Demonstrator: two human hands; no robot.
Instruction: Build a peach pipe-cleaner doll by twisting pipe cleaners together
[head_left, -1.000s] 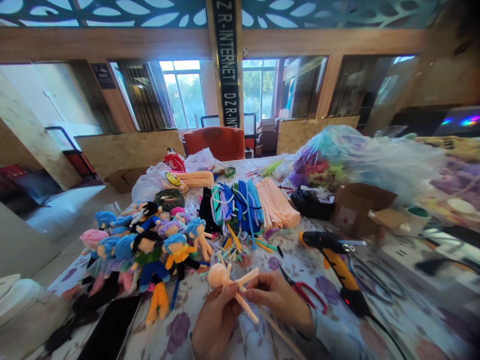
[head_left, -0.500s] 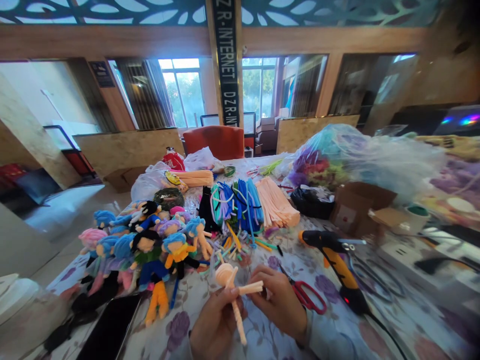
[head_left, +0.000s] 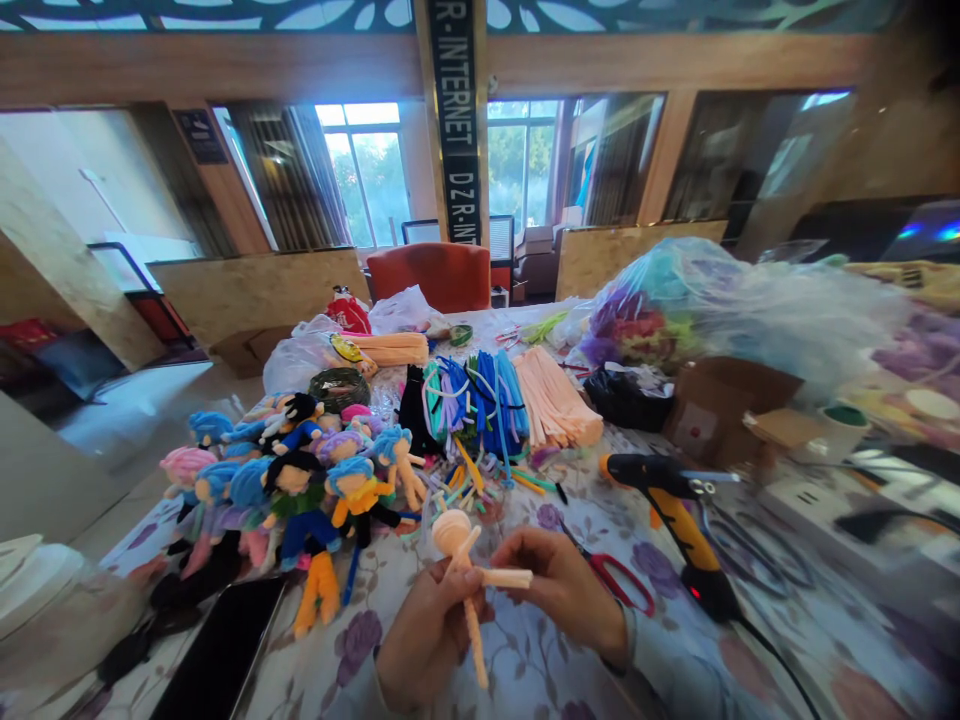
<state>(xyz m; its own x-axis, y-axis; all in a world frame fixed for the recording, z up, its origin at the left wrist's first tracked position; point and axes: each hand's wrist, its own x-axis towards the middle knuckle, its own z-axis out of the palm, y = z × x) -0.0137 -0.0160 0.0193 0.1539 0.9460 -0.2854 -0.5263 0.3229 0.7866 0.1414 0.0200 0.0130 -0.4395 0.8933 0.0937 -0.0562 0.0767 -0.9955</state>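
In the head view, my left hand (head_left: 427, 625) is closed around a peach pipe-cleaner doll figure (head_left: 452, 533) with a round coiled head. A twisted strand hangs below the thumb, and straight ends stick out to the right. My right hand (head_left: 562, 590) has its fingers curled round these straight ends, apparently gripping them; its fingertips are partly hidden. Red-handled scissors (head_left: 624, 583) lie beside my right hand. Finished pipe-cleaner dolls (head_left: 296, 490) with coloured hair are heaped to the left. Bundles of blue pipe cleaners (head_left: 487, 400) and peach pipe cleaners (head_left: 556, 398) lie ahead.
On the right lies a yellow-and-black glue gun (head_left: 679, 535) with its cable, near a cardboard box (head_left: 727, 405). Large plastic bags (head_left: 675, 295) are piled behind. A phone (head_left: 221, 650) lies front left. Loose stem pieces (head_left: 469, 475) are scattered on the flowered tablecloth (head_left: 360, 640).
My right hand has shifted slightly right and its fingers are a little more bent. The figure has turned slightly in my left hand. The camera view has moved a little.
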